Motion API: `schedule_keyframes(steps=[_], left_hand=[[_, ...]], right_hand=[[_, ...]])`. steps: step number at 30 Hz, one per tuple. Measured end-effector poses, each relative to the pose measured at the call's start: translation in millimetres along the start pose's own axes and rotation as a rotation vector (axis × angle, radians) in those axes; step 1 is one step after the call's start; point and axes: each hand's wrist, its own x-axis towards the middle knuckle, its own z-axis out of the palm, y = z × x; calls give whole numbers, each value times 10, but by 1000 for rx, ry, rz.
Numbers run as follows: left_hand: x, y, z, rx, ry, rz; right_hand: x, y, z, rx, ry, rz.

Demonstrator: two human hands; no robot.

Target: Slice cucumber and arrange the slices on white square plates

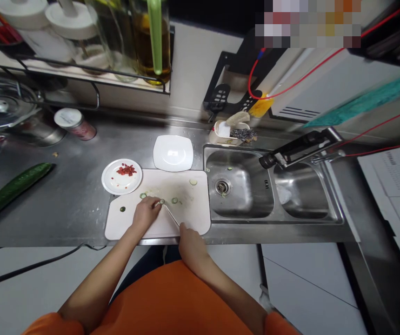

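Observation:
A white cutting board (172,228) lies on the steel counter before me. My right hand (191,244) is closed round the handle of a knife (172,215), its blade slanting up to the left. At the knife's tip is a small cucumber slice (162,202), with the fingers of my left hand (146,214) closed against it. Other thin slices lie about, one cucumber slice (175,200) right of the blade and another (193,182) near the board's upper right. A dark green cucumber end (122,209) rests at the board's left.
A white plate with red pieces (116,181) and a white square dish (173,151) stand behind the board. Right of it is a double steel sink (245,204) with a black device over it. A whole cucumber (15,190) lies far left, near a lidded jar (76,124).

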Motion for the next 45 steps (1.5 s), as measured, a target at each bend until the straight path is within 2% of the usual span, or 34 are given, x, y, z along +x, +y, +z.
schedule_keyframes(steps=[20,28,35,45], left_hand=[[15,-4,22,13,33,4],[25,2,17,27,22,-7],[41,45,-19,1,10,-53],[71,121,-70,-61,-26,-145]], right_hand=[[-22,-108,-142,20,-80,40],[29,-137,-38,35,-61,32],[-12,-70,-9,64,-60,23],[-145,91,-22,59,-119,83]])
